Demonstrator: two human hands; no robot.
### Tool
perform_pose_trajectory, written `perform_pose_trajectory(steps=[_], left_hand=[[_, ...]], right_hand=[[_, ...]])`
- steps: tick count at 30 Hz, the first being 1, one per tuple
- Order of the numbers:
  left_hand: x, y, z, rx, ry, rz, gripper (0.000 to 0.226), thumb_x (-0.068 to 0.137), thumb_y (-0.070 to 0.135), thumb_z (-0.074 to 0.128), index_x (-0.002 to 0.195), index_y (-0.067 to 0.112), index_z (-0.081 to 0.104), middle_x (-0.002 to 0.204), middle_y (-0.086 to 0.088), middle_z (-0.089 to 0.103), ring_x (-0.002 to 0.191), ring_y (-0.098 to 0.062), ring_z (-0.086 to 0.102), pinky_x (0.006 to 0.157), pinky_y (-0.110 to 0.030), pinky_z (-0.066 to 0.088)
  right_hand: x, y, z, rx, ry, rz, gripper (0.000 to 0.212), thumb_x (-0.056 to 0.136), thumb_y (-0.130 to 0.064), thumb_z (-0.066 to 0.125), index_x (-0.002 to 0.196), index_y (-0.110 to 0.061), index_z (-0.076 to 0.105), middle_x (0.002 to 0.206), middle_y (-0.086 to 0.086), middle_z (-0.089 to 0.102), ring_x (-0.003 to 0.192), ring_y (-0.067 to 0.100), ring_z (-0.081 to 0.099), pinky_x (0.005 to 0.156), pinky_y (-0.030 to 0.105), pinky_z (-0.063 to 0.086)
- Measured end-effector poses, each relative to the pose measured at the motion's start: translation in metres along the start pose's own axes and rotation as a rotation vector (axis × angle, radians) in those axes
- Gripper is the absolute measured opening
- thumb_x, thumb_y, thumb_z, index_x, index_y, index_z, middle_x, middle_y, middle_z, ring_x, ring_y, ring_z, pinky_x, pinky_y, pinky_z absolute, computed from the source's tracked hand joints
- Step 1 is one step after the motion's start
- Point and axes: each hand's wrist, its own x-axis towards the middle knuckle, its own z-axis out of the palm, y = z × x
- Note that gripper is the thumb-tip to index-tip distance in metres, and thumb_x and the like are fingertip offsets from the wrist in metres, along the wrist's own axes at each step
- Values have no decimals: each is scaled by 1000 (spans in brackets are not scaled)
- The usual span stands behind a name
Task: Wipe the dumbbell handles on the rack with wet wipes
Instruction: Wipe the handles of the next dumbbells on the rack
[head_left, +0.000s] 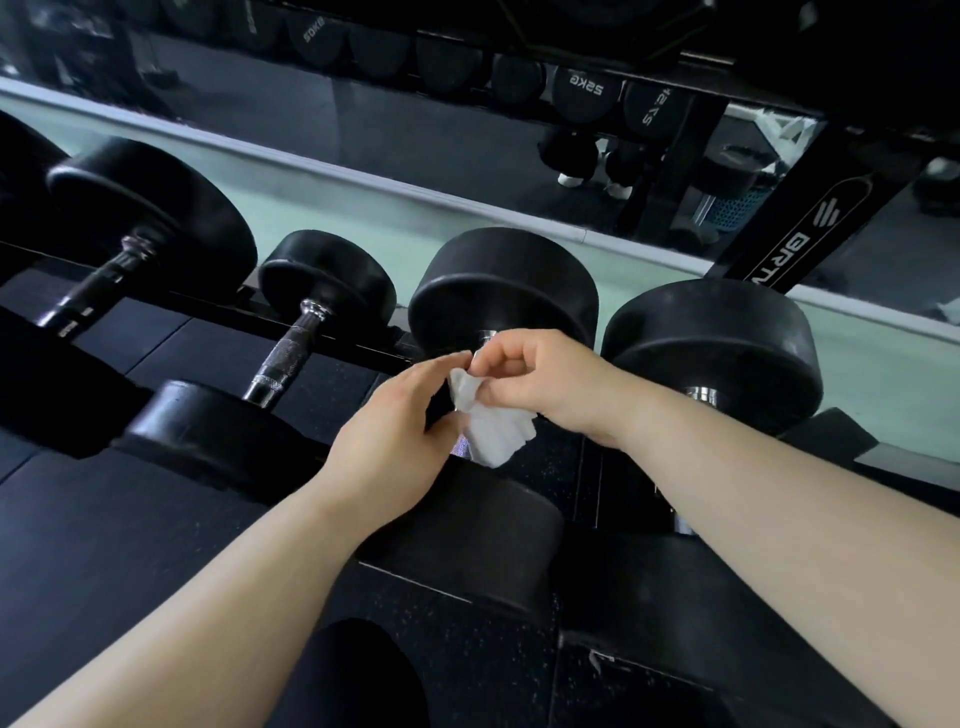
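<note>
A crumpled white wet wipe (488, 428) hangs over the handle of the third dumbbell (504, 291) on the rack. My right hand (540, 382) pinches the wipe's upper part from the right. My left hand (400, 436) pinches the wipe's left edge with thumb and fingertips. The hands and wipe hide most of this dumbbell's handle; only a bit of chrome shows at each end. To the left lies a smaller dumbbell with a bare knurled handle (288, 353). Further left is another dumbbell handle (98, 286).
A fourth large dumbbell (727, 343) sits at the right, under my right forearm. A black rack upright (795, 244) rises at the back right. A mirror behind the rack reflects more dumbbells. Dark speckled floor matting lies below.
</note>
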Motion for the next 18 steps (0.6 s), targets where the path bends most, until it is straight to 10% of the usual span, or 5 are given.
perform_pose_trajectory(steps=[5,13,18], left_hand=[[16,-8,-17,66,119,-43,31,78,27,68,59,28,44,62,11,50,67,-16,50,60,-28,36],[70,-51,-27,272,-73,-218,34,82,26,64,58,15,42,59,1,42,61,-17,41,50,-19,26],[100,-51,5,-258,-266,-290,21,83,22,64,67,16,52,74,-4,51,72,-17,47,63,-26,36]], right_hand=[[-6,12,3,-87,182,67,13,87,-16,56,98,-21,58,94,-8,62,86,3,57,77,6,41],[3,38,-3,-374,274,211,20,89,-13,44,91,-30,54,80,-11,59,81,13,59,78,28,47],[8,42,-3,-489,115,288,17,89,-20,48,101,-29,57,80,-17,53,80,7,55,76,24,45]])
